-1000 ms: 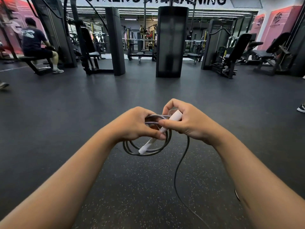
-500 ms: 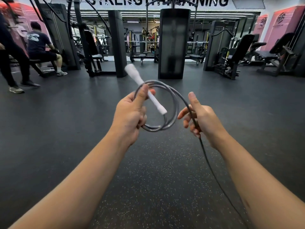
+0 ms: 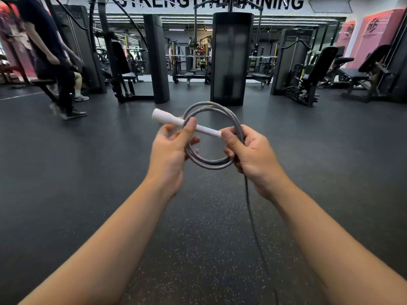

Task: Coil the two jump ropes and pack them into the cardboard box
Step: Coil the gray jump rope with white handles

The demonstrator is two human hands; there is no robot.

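We are standing on a dark speckled floor (image 3: pixel 198 249) with weight machines (image 3: pixel 231 58) beyond the jump rope (image 3: pixel 211 162); a blurred person (image 3: pixel 50 62) is walking far to its left. Our left hand (image 3: pixel 169 150) is pinching the white handle (image 3: pixel 187 123), its long axis slanting down to the right across the grey coil. Our right hand (image 3: pixel 253 155) is closing on the coil's right side. The loose tail is running off the bottom edge.

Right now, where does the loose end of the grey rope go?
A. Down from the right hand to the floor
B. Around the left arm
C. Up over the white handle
A: below the right hand the grey rope trails down toward the floor.
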